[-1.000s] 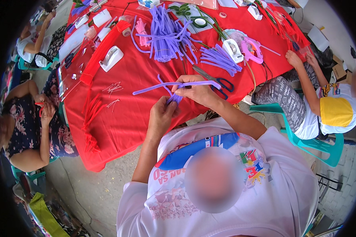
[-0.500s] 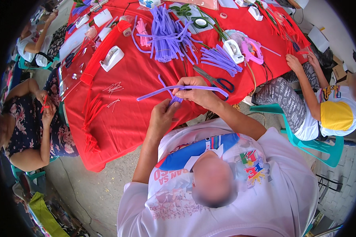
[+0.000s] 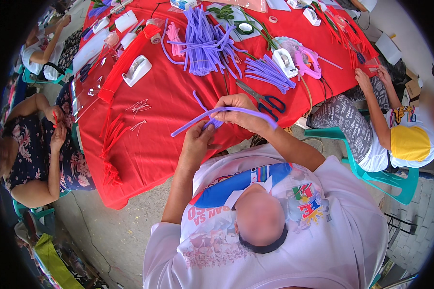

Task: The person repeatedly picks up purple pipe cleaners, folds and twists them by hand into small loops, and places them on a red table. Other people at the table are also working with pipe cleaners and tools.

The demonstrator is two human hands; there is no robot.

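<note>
Over the near edge of the red-covered table, my left hand pinches a small clump of purple pipe cleaners; one thin end sticks up past my fingers. Close beside it, my right hand grips a long purple pipe cleaner that crosses over the clump and runs from lower left to the right. My fingers hide where the strands meet. Just beyond my right hand, dark-handled scissors lie partly spread. A bundle of cut purple pipe cleaners rests farther back.
A big purple pipe cleaner bunch lies at the back on the red cloth. White tape dispensers, a pink glue gun and red pipe cleaners surround it. Other people sit at both sides on green chairs.
The long pipe cleaner's left end has dipped and swung slightly right. My right hand has tilted a little, its strand now arching more; both hands stay close together.
</note>
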